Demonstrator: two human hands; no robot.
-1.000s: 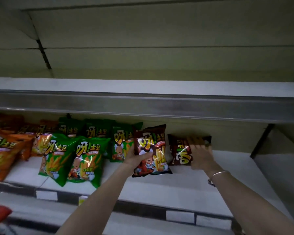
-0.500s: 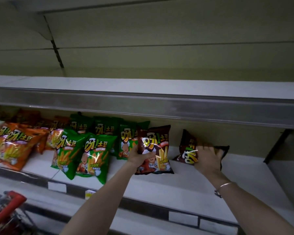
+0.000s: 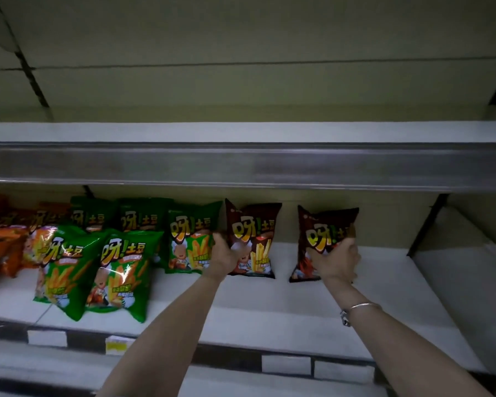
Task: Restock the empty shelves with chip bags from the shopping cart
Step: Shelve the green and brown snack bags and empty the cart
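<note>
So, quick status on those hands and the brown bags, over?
Left hand grips left brown bag, right hand grips right brown bag. Both upright on shelf. Nothing blocking.

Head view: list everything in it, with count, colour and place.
Brown bags: 2, dark brown, upright on lower shelf, apart.
Green bags: 5, green, left of the brown ones, two in front.
Orange bags: count unclear, orange, far left.
Lower shelf: 1, white, below centre.
Upper shelf: 1, white with grey rail, above.
Labels: three white, one yellow, lower shelf's front edge.
Bracelet: 1, silver, right wrist.
Left hand: 1, grips left brown bag.
Right hand: 1, grips right brown bag.
</note>
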